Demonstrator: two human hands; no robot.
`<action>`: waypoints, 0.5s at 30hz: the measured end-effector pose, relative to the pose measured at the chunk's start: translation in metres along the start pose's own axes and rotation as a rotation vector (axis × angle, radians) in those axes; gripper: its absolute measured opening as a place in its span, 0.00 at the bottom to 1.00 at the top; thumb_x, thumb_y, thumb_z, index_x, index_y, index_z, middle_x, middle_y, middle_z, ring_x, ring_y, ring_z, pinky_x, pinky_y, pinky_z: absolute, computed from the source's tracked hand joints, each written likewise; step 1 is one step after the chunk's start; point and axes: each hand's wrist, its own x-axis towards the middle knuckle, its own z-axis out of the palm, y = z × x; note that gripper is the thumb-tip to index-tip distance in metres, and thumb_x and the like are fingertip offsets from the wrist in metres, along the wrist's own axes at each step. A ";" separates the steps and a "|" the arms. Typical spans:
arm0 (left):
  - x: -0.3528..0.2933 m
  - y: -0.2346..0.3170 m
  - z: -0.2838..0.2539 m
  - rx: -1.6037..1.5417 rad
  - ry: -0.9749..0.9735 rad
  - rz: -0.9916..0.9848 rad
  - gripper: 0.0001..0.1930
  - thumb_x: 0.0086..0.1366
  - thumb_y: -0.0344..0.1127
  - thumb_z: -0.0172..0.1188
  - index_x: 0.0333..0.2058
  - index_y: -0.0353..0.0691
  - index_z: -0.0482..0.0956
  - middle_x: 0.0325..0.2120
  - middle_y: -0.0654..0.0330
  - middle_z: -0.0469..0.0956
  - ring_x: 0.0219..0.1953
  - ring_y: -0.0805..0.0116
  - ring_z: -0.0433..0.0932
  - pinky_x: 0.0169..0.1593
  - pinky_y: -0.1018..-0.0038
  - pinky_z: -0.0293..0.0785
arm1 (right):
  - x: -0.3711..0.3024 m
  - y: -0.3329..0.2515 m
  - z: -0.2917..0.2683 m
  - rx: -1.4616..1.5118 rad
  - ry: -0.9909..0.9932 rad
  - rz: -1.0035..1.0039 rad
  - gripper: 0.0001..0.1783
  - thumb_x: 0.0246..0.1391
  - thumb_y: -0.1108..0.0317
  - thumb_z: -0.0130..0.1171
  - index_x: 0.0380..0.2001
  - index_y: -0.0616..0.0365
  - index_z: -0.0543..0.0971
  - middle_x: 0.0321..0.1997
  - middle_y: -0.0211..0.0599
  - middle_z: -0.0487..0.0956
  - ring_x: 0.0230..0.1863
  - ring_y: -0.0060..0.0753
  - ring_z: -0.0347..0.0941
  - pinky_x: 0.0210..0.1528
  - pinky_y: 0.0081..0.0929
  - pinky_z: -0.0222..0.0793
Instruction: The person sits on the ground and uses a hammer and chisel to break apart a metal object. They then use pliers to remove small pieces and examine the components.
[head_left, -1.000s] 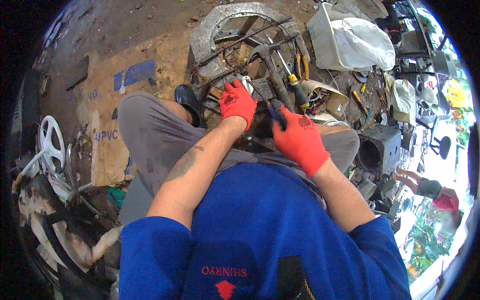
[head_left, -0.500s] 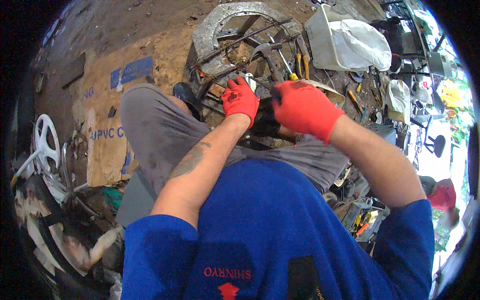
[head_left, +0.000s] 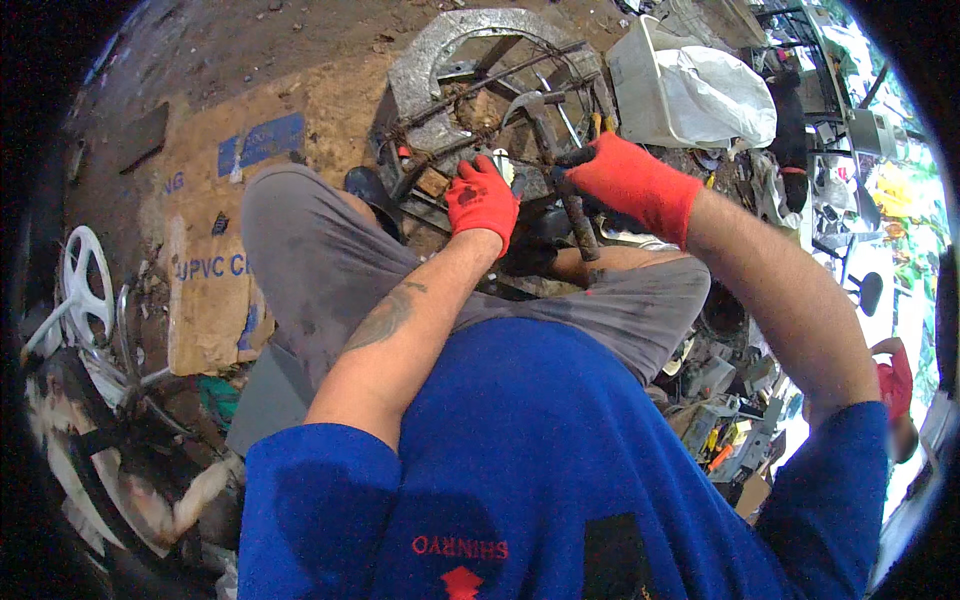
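Note:
My left hand point(head_left: 482, 200), in a red glove, is closed on a small white and grey piece point(head_left: 502, 166) that pokes out past the fingertips. Its exact kind I cannot make out. To the right, my right hand point(head_left: 635, 185), in a red glove with a dark palm, has its fingers round the handle of a claw hammer point(head_left: 580, 225). The hammer's head points away from me, and the handle's end shows below the hand. Both hands are over the near side of a heavy grey metal ring-shaped frame point(head_left: 410, 95) with rusty bars across it.
Flattened cardboard point(head_left: 200, 315) lies on the dirt floor at left, near a white spoked wheel point(head_left: 88, 285). A white bin point(head_left: 635, 90) with a pale sack stands at far right. Scattered tools and scrap fill the right side. A person in red point(head_left: 895, 385) is at the right edge.
My right hand has shifted right and turned, showing more of the hammer handle. The left hand has stayed nearly still. The person at the right edge has changed posture.

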 end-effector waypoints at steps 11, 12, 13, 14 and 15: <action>0.002 -0.003 0.000 -0.075 -0.037 0.000 0.39 0.54 0.51 0.71 0.57 0.33 0.65 0.53 0.42 0.70 0.51 0.46 0.76 0.51 0.58 0.75 | 0.029 -0.038 -0.049 -0.203 -0.132 -0.017 0.17 0.48 0.61 0.58 0.36 0.64 0.80 0.32 0.52 0.83 0.29 0.45 0.81 0.32 0.37 0.77; 0.000 -0.004 0.000 -0.065 -0.036 0.011 0.39 0.55 0.52 0.71 0.57 0.33 0.65 0.52 0.43 0.70 0.51 0.47 0.76 0.51 0.58 0.75 | 0.034 -0.039 -0.047 -0.317 -0.092 -0.061 0.16 0.48 0.61 0.58 0.35 0.62 0.81 0.31 0.51 0.83 0.29 0.45 0.81 0.32 0.38 0.77; 0.000 -0.004 0.000 -0.040 -0.033 0.010 0.39 0.55 0.52 0.71 0.56 0.33 0.65 0.51 0.43 0.71 0.50 0.47 0.77 0.51 0.58 0.75 | 0.042 -0.037 -0.040 -0.528 -0.052 -0.200 0.15 0.47 0.62 0.58 0.35 0.59 0.81 0.30 0.49 0.83 0.29 0.46 0.81 0.32 0.38 0.77; 0.001 -0.003 -0.001 -0.016 -0.030 0.009 0.38 0.55 0.52 0.70 0.55 0.33 0.65 0.51 0.44 0.71 0.50 0.48 0.77 0.50 0.59 0.75 | 0.051 -0.035 -0.042 -0.645 -0.073 -0.329 0.14 0.48 0.62 0.57 0.35 0.58 0.81 0.29 0.48 0.82 0.29 0.46 0.81 0.31 0.39 0.77; -0.001 -0.003 -0.001 0.005 -0.031 0.011 0.38 0.55 0.53 0.70 0.55 0.34 0.66 0.50 0.44 0.71 0.49 0.48 0.77 0.50 0.59 0.75 | 0.060 -0.029 -0.042 -0.759 -0.081 -0.458 0.13 0.48 0.62 0.57 0.34 0.56 0.82 0.28 0.48 0.82 0.29 0.47 0.81 0.31 0.39 0.76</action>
